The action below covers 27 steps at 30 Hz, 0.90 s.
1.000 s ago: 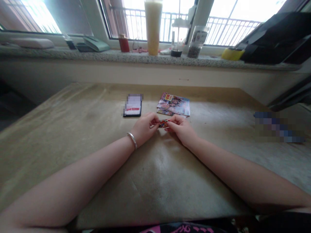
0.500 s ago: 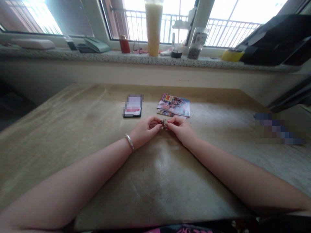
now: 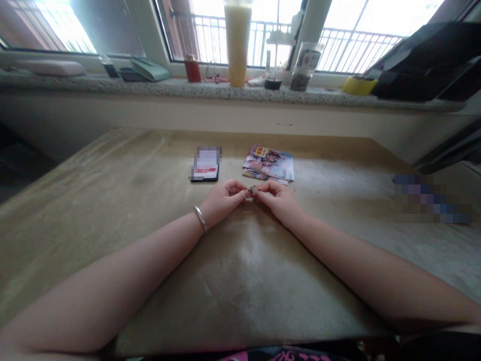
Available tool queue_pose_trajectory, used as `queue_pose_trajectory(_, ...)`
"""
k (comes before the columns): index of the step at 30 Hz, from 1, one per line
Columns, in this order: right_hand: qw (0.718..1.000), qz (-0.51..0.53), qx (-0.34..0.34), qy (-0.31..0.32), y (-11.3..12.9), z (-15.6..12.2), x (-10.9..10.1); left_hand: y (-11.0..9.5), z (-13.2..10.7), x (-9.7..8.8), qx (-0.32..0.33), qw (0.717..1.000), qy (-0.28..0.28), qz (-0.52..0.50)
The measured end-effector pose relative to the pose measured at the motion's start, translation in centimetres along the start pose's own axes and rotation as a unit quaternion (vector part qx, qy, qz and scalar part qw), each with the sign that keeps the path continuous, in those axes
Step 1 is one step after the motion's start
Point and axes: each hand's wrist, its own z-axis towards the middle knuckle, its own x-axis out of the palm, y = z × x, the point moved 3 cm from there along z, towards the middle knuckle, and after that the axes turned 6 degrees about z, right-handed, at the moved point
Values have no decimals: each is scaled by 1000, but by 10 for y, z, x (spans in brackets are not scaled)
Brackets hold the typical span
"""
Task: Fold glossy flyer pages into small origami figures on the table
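Between my fingertips is a small greyish-brown object (image 3: 251, 192) with reddish spots, too small to name. My left hand (image 3: 224, 199) pinches it from the left, thumb and fingers closed on its edge. From the right, my right hand (image 3: 280, 200) pinches the same object. A silver bracelet (image 3: 200, 219) circles my left wrist. Just beyond my right hand lies a small stack of printed colour leaflets (image 3: 271, 161). Past my left hand rests a phone (image 3: 206, 164) with a lit, blurred screen.
Both forearms lie over the tan tabletop (image 3: 233, 281). A blurred dark blue strip (image 3: 428, 198) is at the right. Along the stone windowsill (image 3: 180, 90) stand a tall yellow-filled container (image 3: 238, 45), a red bottle (image 3: 193, 68), a clear jar (image 3: 303, 67) and a yellow item (image 3: 359, 85).
The small object has turned slightly between my fingertips and shifted a little to the left. My hands stay in nearly the same place; phone and leaflets have not moved.
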Motion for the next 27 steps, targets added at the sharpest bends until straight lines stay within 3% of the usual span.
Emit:
queue_pose_trajectory(10,993,109,42,9,-5,1,1,-4,0,-3,-32,999,-39,9)
queue_pose_trajectory(18,982,170,82,-14,-7,4,2,6,4,-5,-38,994,-60,-88)
queue_pose_trajectory(27,995,88,50,9,-6,3,6,-1,3,-4,18,993,-55,103)
